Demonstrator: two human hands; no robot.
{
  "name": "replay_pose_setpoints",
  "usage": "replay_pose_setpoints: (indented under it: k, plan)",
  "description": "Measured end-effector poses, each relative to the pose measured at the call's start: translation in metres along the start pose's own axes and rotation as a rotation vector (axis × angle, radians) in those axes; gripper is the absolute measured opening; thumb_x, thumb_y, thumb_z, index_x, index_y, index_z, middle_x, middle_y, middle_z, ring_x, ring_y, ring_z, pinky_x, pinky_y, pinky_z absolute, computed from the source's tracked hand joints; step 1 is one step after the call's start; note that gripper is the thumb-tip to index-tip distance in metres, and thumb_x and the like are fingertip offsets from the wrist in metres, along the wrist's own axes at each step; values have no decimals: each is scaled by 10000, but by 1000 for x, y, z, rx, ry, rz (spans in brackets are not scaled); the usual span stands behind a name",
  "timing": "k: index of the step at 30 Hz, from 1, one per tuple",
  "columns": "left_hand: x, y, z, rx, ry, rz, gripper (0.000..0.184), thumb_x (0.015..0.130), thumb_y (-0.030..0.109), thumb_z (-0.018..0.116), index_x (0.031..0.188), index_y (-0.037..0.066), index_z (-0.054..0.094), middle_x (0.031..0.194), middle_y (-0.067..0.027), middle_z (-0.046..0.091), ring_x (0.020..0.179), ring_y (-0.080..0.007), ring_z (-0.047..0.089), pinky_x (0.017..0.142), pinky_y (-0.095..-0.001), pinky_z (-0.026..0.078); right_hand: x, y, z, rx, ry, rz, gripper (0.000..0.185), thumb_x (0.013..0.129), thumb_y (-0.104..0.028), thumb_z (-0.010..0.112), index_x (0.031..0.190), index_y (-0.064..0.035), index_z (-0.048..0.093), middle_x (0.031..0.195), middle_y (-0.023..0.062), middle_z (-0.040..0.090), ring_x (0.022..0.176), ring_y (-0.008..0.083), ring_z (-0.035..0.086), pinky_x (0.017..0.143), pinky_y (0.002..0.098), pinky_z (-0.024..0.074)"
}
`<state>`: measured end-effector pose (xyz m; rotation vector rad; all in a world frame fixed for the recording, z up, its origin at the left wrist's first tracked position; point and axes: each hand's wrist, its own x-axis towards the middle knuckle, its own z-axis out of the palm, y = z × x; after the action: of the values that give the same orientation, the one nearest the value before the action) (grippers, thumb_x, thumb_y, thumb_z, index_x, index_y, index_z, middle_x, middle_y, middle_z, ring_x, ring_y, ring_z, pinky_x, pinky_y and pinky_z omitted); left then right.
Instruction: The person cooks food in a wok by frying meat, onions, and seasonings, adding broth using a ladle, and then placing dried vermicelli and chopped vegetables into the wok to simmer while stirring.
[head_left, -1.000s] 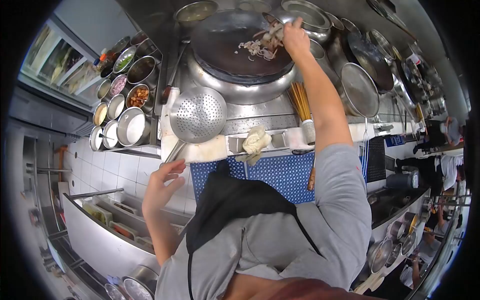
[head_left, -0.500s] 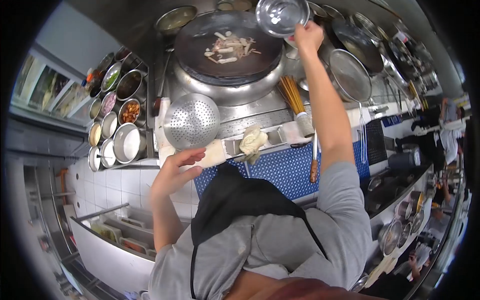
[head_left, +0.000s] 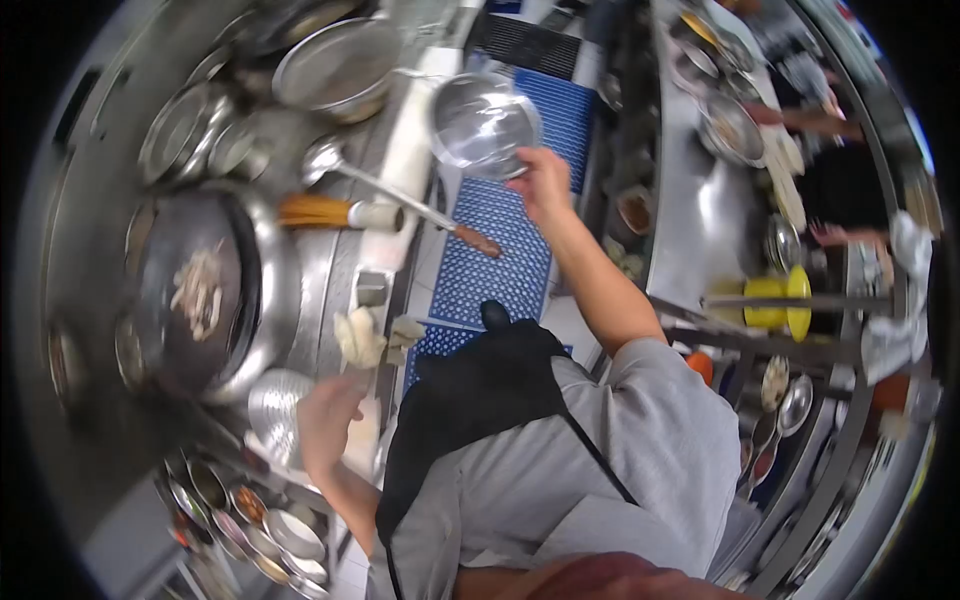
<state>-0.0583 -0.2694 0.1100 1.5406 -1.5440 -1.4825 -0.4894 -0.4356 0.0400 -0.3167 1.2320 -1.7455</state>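
Held by its rim in my right hand is a shiny metal bowl, over the blue patterned mat. My left hand is near the perforated strainer, blurred, with its fingers partly bent; whether it touches the strainer's edge is unclear. Pale sliced food lies in the dark wok on the left. Between the wok and me, a crumpled pale cloth sits on the counter edge.
A ladle with a wooden handle juts past the counter edge beside a bamboo brush. Seasoning pots stand lower left. At right is a steel table, with a co-worker's arm over it.
The view has swung toward the right, so the wok now shows at the left. The food has gone from the bowl into the wok, and my right hand has carried the bowl away from it.
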Motion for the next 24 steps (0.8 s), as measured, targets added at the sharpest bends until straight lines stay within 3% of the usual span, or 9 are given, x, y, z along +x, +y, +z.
replay_pose_setpoints:
  k: [6,9,11,12,14,17,21,22,24]
  plan:
    - [36,25,15,-82,-12,61,252,913,45,694,1160,1,679,770,8,641,643,-51,546,578,-199,417,56,-72,-228,259,790,-292,132,927,-96,605,946,25,555,781,135,608,592,219,625,510,351,591]
    - [52,37,22,-26,-61,56,317,859,-46,640,1167,0,696,887,-6,658,765,-79,586,713,-233,482,75,-89,-319,331,860,-307,197,967,-154,591,945,32,528,797,143,609,626,230,633,561,359,600]
    - [58,49,29,103,-20,54,329,863,-45,638,1183,9,694,915,-2,653,810,-82,593,756,-240,495,98,-78,-363,359,632,-295,392,991,-299,619,1116,58,515,892,162,603,770,281,647,670,388,603]
    - [60,55,34,113,-37,117,332,868,-46,627,1188,15,692,932,-12,655,840,-93,602,779,-252,504,98,-77,-349,247,617,-238,474,949,-392,671,1161,5,523,992,195,603,918,312,671,835,455,609]
    - [66,64,48,104,-32,239,366,851,-72,586,1190,20,689,939,-39,661,860,-122,619,808,-277,521,82,-68,-278,149,416,-134,543,916,-393,723,1254,-14,530,1131,198,627,1039,310,635,946,409,552]
    - [70,58,59,91,2,339,459,772,-104,512,1174,31,687,882,-79,663,816,-174,637,793,-313,531,76,-14,-192,-254,-136,87,307,975,-358,644,1134,-96,622,1032,97,712,801,154,679,642,303,573]
    - [42,57,75,155,138,198,424,764,-41,517,1144,39,689,814,-81,657,778,-198,639,740,-329,516,45,76,-85,-862,-702,287,351,952,-325,675,1190,-67,662,1068,41,686,971,139,613,690,297,533]
    - [34,59,78,150,185,165,406,774,-26,523,1138,39,690,806,-84,658,774,-200,641,731,-332,514,38,99,-66,-884,-905,169,419,942,-251,689,1292,-45,589,1011,60,664,831,135,610,622,274,502]
    - [7,57,78,160,307,103,405,778,-47,545,1146,42,691,820,-89,672,773,-193,650,739,-322,518,17,112,-25,-920,-930,224,469,925,-152,688,1346,-21,527,940,90,643,680,128,576,530,278,466]
